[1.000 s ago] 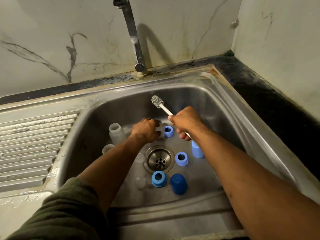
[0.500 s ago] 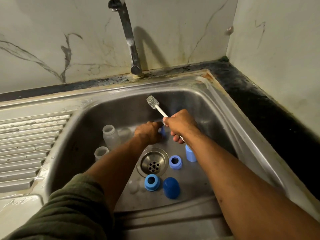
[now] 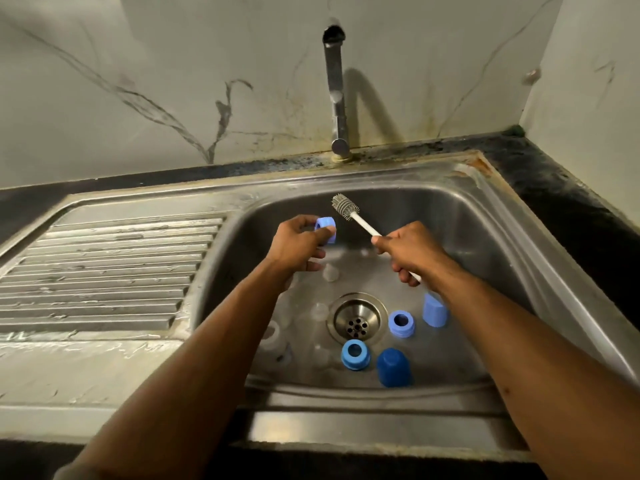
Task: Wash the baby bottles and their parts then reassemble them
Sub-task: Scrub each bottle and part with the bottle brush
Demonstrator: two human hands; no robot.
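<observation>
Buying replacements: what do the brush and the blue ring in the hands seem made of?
Bottle brush: grey bristles look like matte silicone, on a smooth white handle, probably plastic. Blue collar ring, pinched by the left hand: opaque, evenly coloured, moulded-looking, so likely plastic.

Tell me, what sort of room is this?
Most likely a home kitchen: a steel sink with a ribbed draining board, a tap on a marble-look wall, and a dark stone counter.
</observation>
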